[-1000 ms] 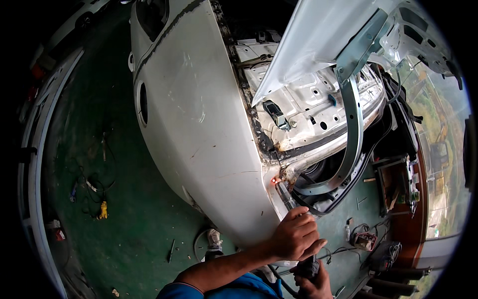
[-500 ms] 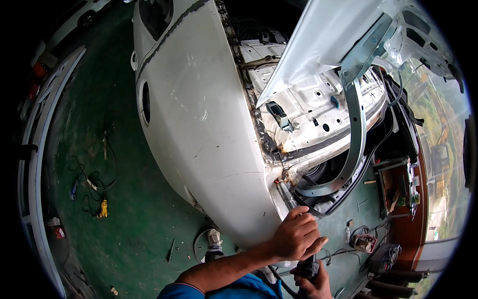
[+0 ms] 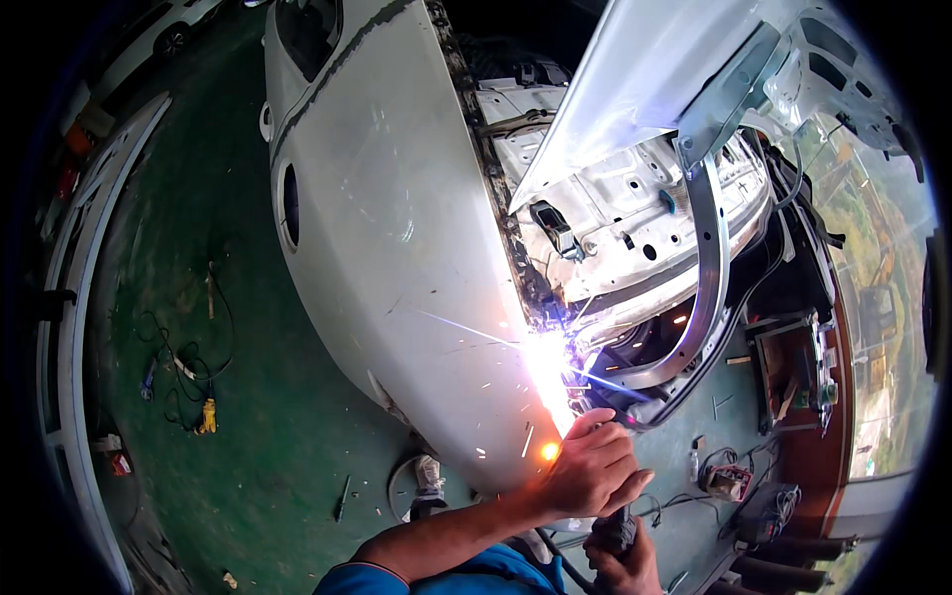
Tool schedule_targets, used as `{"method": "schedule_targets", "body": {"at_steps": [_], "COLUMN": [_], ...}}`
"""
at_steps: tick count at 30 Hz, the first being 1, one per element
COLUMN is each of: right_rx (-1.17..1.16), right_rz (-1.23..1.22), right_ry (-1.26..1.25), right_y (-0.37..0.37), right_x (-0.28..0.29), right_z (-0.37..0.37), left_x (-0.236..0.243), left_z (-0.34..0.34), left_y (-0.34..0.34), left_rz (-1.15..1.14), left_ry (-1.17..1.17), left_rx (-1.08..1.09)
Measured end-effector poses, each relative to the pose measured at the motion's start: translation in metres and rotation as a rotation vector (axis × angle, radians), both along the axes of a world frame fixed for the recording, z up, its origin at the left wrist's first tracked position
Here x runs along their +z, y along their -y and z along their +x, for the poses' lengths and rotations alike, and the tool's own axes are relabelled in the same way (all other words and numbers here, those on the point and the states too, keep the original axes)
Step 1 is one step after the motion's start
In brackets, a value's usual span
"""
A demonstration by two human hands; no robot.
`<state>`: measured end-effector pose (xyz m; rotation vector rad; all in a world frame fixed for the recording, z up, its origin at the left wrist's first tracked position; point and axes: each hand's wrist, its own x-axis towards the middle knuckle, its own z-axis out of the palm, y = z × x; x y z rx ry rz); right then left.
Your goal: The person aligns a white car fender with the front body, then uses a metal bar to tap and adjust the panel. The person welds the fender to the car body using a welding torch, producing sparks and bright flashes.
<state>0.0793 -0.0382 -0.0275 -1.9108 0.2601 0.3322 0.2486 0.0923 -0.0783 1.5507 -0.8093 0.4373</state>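
Observation:
My left hand [image 3: 595, 471] is wrapped round the neck of a welding torch. Behind and below it, my right hand [image 3: 630, 563] grips the torch's black handle [image 3: 613, 534]. Bright white-violet arc light [image 3: 548, 359] flares at the torch tip and throws orange sparks; the nozzle is lost in the glare. The arc burns at the corner where the white car's rear side panel [image 3: 416, 258] meets the edge of the boot opening. Beside it curves the grey metal hinge arm [image 3: 709, 258] of the raised boot lid [image 3: 615, 89].
A torch cable [image 3: 565, 565] runs beside my right hand. On the green floor lie a cord with a yellow plug [image 3: 206, 416] and a thin dark rod [image 3: 342, 499]. A white frame [image 3: 89, 268] stands left; a small workbench [image 3: 783, 367] and cables are right.
A bright arc with flying sparks has appeared at the torch tip, where the bare nozzle was visible before. Both hands keep nearly the same place and grip.

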Motion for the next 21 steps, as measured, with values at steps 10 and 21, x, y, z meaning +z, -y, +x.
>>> {"method": "schedule_targets", "body": {"at_steps": [10, 21], "right_rx": [-0.177, -0.158], "right_rz": [0.247, 0.222], "right_ry": [-0.063, -0.132], "right_y": [0.001, 0.006], "right_x": [0.001, 0.003], "right_z": [-0.006, -0.003], "left_x": [0.001, 0.000], "left_z": [0.000, 0.000], "left_y": [-0.001, 0.001], "left_rz": [0.035, 0.064], "left_ry": [0.113, 0.059], "left_rx": [-0.065, -0.030]}}
